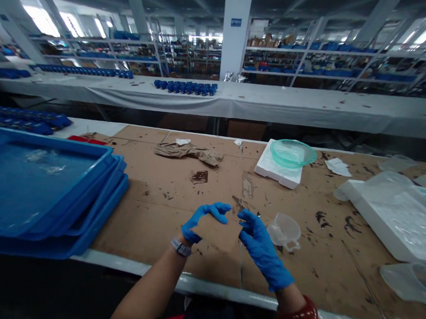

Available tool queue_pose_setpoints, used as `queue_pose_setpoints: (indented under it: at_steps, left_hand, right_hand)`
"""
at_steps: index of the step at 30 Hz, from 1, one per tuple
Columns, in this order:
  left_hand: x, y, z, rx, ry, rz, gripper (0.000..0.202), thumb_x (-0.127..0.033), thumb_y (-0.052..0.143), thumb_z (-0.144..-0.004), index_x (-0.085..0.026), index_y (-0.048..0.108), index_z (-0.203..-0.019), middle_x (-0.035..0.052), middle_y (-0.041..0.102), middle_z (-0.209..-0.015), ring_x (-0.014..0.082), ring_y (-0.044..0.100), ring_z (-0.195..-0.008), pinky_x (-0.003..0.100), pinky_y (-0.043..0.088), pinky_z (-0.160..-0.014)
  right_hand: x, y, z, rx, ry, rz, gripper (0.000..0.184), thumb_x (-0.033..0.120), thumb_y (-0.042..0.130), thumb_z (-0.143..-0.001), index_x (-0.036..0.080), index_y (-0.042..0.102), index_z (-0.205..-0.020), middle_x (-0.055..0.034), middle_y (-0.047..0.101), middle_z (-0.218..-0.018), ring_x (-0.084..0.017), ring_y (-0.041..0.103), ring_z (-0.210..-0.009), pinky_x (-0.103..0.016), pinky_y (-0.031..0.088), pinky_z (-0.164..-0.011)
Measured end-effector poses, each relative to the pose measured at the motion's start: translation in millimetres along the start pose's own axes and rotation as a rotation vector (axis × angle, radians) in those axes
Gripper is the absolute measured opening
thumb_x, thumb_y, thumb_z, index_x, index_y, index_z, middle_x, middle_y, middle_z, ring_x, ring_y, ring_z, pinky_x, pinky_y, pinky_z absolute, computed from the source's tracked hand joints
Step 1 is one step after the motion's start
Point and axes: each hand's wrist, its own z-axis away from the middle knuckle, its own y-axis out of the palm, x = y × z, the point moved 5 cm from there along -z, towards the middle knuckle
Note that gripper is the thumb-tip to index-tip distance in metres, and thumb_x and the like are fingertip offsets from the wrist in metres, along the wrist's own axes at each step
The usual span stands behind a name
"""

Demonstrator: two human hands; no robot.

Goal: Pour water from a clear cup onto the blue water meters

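My left hand (pixel 206 219), in a blue glove, hovers over the brown cardboard table cover (pixel 148 231). Its thumb and fingers are apart, and I see nothing held in it. My right hand (pixel 259 245), gloved in blue too, faces it across a small gap. The right fingers are bent, with a space between thumb and fingertips; no held thing can be made out there. Closest to the right hand is a clear plastic measuring cup (pixel 285 231), just beyond it on the cardboard. Dark brown smears mark the cardboard around the cup.
Stacked blue trays (pixel 93 205) stand at left. Farther back lie a crumpled brown cloth (pixel 189 152) and a green basin (pixel 292 153) on a white foam block (pixel 281 173). Another foam block (pixel 401 225) with plastic containers is at right. Blue parts (pixel 187 87) line the table behind.
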Motion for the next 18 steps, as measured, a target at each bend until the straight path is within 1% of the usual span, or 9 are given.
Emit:
queue_pose_setpoints:
  at_steps: [3, 5, 8, 9, 10, 12, 13, 15, 18]
  left_hand:
    - [-14, 6.9, 21, 0.076, -0.045, -0.019, 0.044, -0.06, 0.096, -0.05, -0.021, 0.079, -0.064, 0.0134, 0.074, -0.129, 0.0444, 0.055, -0.135, 0.054, 0.045, -0.113]
    - [-13, 8.3, 27, 0.08, -0.083, -0.04, 0.04, -0.055, 0.097, -0.051, -0.022, 0.081, -0.068, 0.012, 0.078, -0.12, 0.042, 0.061, -0.128, 0.054, 0.043, -0.115]
    - [8, 8.6, 30, 0.013, -0.169, -0.054, 0.053, -0.053, 0.095, -0.056, -0.021, 0.083, -0.096, 0.0102, 0.082, -0.108, 0.0383, 0.071, -0.113, 0.057, 0.048, -0.11]
    - [18, 7.8, 32, -0.034, -0.199, -0.053, 0.058, -0.055, 0.092, -0.061, -0.02, 0.081, -0.106, 0.0105, 0.082, -0.109, 0.0378, 0.072, -0.111, 0.058, 0.051, -0.107]
    - [29, 6.8, 33, -0.081, -0.226, -0.05, 0.062, -0.059, 0.088, -0.066, -0.018, 0.078, -0.111, 0.0121, 0.082, -0.109, 0.0386, 0.073, -0.11, 0.058, 0.054, -0.103]
    - [47, 3.8, 38, -0.191, -0.257, -0.061, 0.065, -0.063, 0.085, -0.065, -0.015, 0.077, -0.109, 0.0147, 0.082, -0.109, 0.0399, 0.072, -0.112, 0.057, 0.055, -0.102]
    - [56, 2.4, 41, -0.246, -0.272, -0.071, 0.065, -0.065, 0.084, -0.065, -0.015, 0.076, -0.106, 0.0154, 0.082, -0.108, 0.0407, 0.072, -0.113, 0.057, 0.056, -0.103]
    - [69, 1.5, 49, -0.341, -0.307, -0.097, 0.063, -0.066, 0.082, -0.063, -0.017, 0.077, -0.102, 0.0145, 0.083, -0.107, 0.0417, 0.072, -0.115, 0.057, 0.056, -0.103]
    - [83, 5.1, 63, -0.483, -0.362, -0.167, 0.053, -0.066, 0.083, -0.057, -0.023, 0.078, -0.088, 0.0104, 0.084, -0.1, 0.0435, 0.073, -0.112, 0.059, 0.053, -0.108]
  right_hand:
    - [-5, 12, 14, 0.064, 0.011, 0.1, 0.039, 0.048, 0.067, -0.079, 0.025, 0.077, -0.109, -0.0087, 0.077, -0.112, -0.027, 0.07, -0.103, -0.049, 0.053, -0.101]
    - [-8, 11, 26, 0.051, 0.022, 0.144, 0.032, 0.047, 0.069, -0.078, 0.026, 0.08, -0.1, -0.0076, 0.077, -0.103, -0.028, 0.07, -0.1, -0.05, 0.052, -0.101]
    - [-6, 3, 40, 0.055, 0.022, 0.206, 0.03, 0.047, 0.074, -0.076, 0.029, 0.08, -0.099, -0.006, 0.078, -0.101, -0.027, 0.07, -0.098, -0.049, 0.052, -0.102]
    - [-4, -2, 41, 0.071, 0.034, 0.193, 0.033, 0.047, 0.078, -0.074, 0.029, 0.08, -0.102, -0.0057, 0.078, -0.104, -0.027, 0.07, -0.099, -0.048, 0.053, -0.102]
    - [-2, -11, 39, 0.078, 0.057, 0.153, 0.04, 0.048, 0.081, -0.071, 0.029, 0.079, -0.106, -0.0057, 0.078, -0.108, -0.027, 0.07, -0.101, -0.048, 0.053, -0.102]
    - [1, -42, 24, 0.045, 0.134, -0.007, 0.055, 0.051, 0.089, -0.061, 0.027, 0.077, -0.109, -0.0076, 0.078, -0.114, -0.026, 0.071, -0.102, -0.049, 0.053, -0.103]
    - [5, -65, 12, -0.015, 0.149, -0.064, 0.06, 0.055, 0.09, -0.058, 0.026, 0.076, -0.108, -0.0087, 0.078, -0.113, -0.026, 0.071, -0.101, -0.05, 0.054, -0.101]
    - [11, -120, -19, -0.124, 0.144, -0.121, 0.063, 0.061, 0.088, -0.058, 0.024, 0.073, -0.108, -0.0104, 0.077, -0.113, -0.026, 0.071, -0.101, -0.049, 0.055, -0.099]
    - [10, -207, -69, -0.272, 0.155, -0.205, 0.06, 0.06, 0.084, -0.065, 0.024, 0.07, -0.111, -0.0105, 0.075, -0.119, -0.024, 0.071, -0.103, -0.043, 0.056, -0.093]
